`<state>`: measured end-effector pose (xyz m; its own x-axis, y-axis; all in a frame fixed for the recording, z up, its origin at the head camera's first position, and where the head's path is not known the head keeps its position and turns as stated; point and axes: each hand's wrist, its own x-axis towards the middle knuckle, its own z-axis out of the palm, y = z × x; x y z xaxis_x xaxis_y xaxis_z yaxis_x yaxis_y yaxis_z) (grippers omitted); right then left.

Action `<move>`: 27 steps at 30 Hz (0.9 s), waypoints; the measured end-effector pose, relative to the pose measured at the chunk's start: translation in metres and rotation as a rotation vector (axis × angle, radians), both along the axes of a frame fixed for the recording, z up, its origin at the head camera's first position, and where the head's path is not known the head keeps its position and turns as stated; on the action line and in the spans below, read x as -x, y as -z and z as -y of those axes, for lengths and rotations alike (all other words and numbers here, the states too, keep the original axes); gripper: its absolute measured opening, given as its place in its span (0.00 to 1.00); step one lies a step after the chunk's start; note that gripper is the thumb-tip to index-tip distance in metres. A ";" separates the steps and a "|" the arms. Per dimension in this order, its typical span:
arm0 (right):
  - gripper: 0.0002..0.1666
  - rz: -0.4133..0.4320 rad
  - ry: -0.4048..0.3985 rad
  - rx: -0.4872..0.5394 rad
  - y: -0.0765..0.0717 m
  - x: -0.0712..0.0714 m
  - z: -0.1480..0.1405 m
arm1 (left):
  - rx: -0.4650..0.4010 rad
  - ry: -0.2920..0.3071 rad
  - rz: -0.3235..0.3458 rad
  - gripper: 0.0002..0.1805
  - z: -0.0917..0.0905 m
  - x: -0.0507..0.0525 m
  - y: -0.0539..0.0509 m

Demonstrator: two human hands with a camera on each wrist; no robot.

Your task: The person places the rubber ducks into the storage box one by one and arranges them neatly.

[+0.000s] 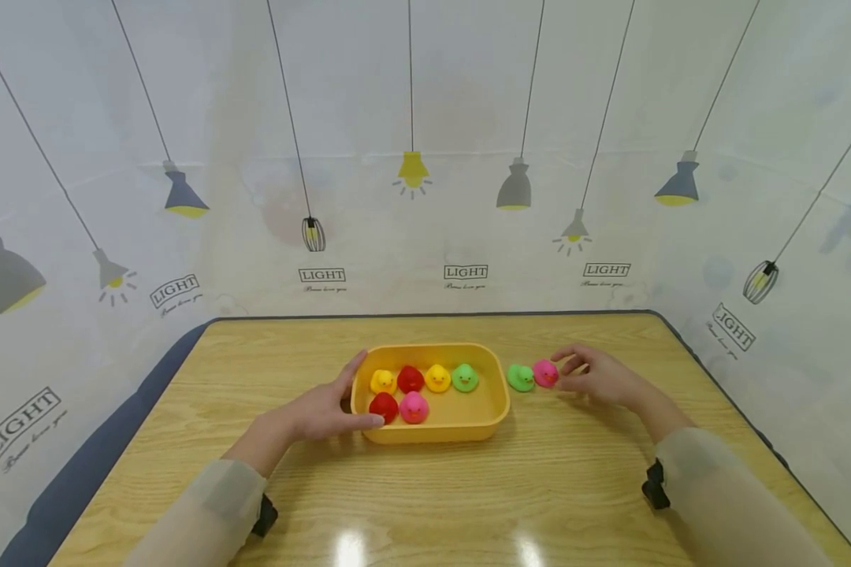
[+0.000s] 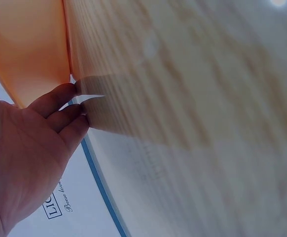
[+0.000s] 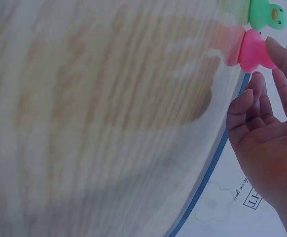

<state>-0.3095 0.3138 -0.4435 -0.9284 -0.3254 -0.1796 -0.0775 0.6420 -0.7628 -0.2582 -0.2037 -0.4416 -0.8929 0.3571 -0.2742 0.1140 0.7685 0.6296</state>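
A yellow plastic tray [image 1: 432, 434] stands on the wooden table. In it are two yellow rubber ducks, two red ones, a pink one [image 1: 414, 408] and a green one [image 1: 465, 378]. My left hand [image 1: 324, 408] grips the tray's left end, thumb over the near rim and fingers along the outer side. Right of the tray, a green duck [image 1: 521, 377] and a pink duck [image 1: 545, 373] sit side by side. My right hand [image 1: 599, 379] is at the pink duck's right side, thumb and forefinger apart. In the right wrist view, the thumb tip overlaps the pink duck [image 3: 253, 52]; contact is unclear.
The light wood table [image 1: 425, 496] has a dark edge at the back. Behind and beside it hangs a pale sheet [image 1: 369, 118] printed with lamps. Each forearm wears a sleeve and a dark wrist device.
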 end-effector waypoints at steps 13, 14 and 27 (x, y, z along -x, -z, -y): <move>0.30 0.001 0.011 -0.026 0.007 0.009 0.008 | -0.012 -0.005 0.005 0.69 -0.001 -0.003 -0.003; 0.29 0.001 0.010 -0.025 0.007 0.009 0.008 | -0.013 -0.005 0.005 0.69 -0.001 -0.003 -0.003; 0.29 -0.048 0.028 -0.064 0.005 0.007 0.005 | -0.006 -0.012 0.003 0.69 -0.001 -0.001 -0.001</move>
<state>-0.3169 0.3084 -0.4489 -0.9451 -0.2881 -0.1542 -0.0940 0.6915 -0.7162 -0.2568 -0.2029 -0.4405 -0.8964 0.3477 -0.2749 0.1027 0.7663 0.6342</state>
